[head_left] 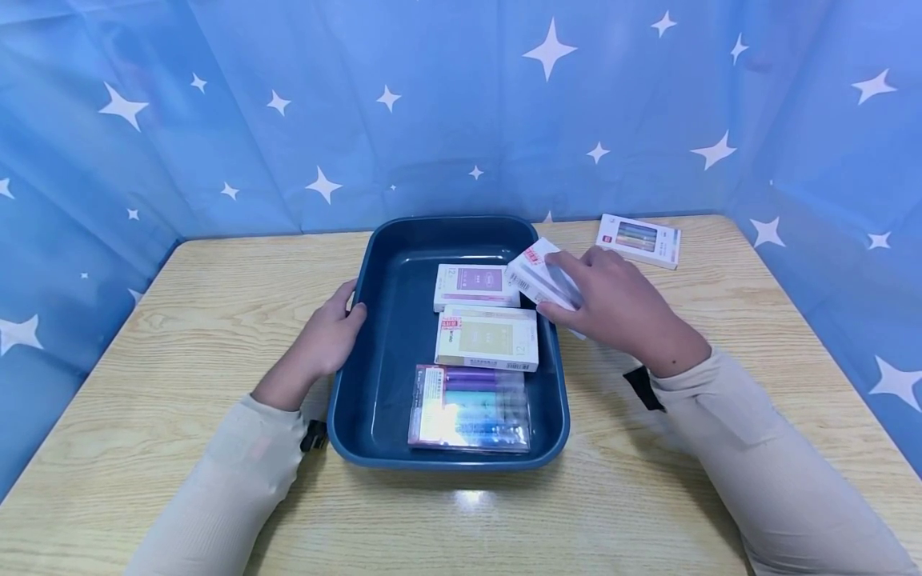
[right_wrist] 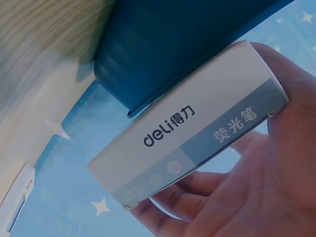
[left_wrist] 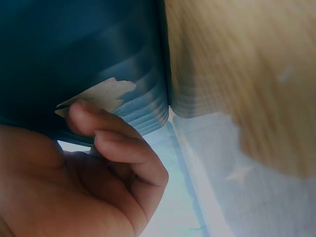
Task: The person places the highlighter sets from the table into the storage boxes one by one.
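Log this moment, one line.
left grip: holds blue bin; right grip: holds deli box near right rim; inside: purple-panel box, yellow-panel box, pen pack; table: windowed box

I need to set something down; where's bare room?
Bare tabletop lies left of the left hand, and between the sleeves in front of the blue tray; inside, a strip along its left wall is free. Crowded: the tray's middle and right, holding three packs, and its right rim, where the right hand grips a box.

We'd tag this a curtained tabletop booth: wood-grain table [head_left: 216,320], blue star-print curtain [head_left: 446,140] behind and down both sides. Wider room hidden; we can't tell home or office.
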`<state>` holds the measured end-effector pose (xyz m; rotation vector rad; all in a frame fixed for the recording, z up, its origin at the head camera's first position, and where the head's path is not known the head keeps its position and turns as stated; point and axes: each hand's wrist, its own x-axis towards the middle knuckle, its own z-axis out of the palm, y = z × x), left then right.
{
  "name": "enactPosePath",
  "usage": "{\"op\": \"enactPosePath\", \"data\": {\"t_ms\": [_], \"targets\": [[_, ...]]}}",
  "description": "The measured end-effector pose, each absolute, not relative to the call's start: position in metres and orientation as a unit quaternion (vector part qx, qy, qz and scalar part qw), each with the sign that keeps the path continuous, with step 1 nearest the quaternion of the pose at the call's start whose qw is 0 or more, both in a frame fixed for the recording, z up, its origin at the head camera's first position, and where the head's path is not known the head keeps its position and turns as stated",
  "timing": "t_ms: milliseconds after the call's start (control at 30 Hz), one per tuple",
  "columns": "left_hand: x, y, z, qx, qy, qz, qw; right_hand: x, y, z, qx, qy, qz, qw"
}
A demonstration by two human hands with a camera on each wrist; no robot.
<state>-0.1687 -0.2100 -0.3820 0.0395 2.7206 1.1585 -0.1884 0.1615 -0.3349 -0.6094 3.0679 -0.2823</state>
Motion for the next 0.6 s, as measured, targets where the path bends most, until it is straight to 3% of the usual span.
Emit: {"op": "enactPosePath", "data": {"t_ms": [600], "targets": [[-0.1692,-0.2105,-0.3838,0.014,0.915,0.392,0.093,-0.184,0.157,-0.3354,-0.191,0.977,-0.099,0.012]]}}
